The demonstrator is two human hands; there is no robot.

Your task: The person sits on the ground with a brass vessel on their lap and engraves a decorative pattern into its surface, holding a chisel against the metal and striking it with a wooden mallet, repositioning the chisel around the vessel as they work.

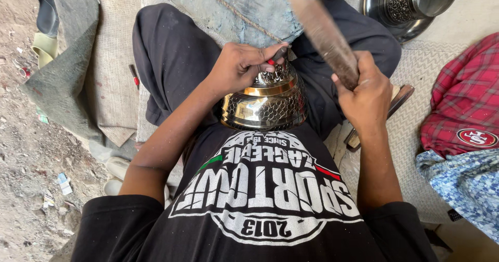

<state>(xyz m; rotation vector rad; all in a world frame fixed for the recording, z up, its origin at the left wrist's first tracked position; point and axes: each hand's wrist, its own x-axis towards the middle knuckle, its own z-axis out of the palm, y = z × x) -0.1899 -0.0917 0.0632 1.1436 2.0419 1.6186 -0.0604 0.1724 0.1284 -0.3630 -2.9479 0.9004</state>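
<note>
Sitting cross-legged on a woven mat, the person steadies an ornate metal vessel in the lap, against the belly of a black printed shirt. The vessel lies with its wide, net-patterned brass-and-silver band toward the body and its narrower, patterned part pointing away, so its long axis runs from the person's body outward, toward the far edge of the mat. The left hand curls over the narrow far part, its fingers closed tight around a small tool with a red tip pressed to the metal there. The right hand is closed in a full fist on the lower part of a wooden stick, which is blurred and slants up and away to the left, its far end above the vessel. A worn piece of denim lies across the legs beyond the vessel. At the far right corner of the mat stands a shiny metal pot on a tray. A red checked cloth and a blue patterned cloth lie at the right edge. A small red-handled tool lies on the mat to the left.
</note>
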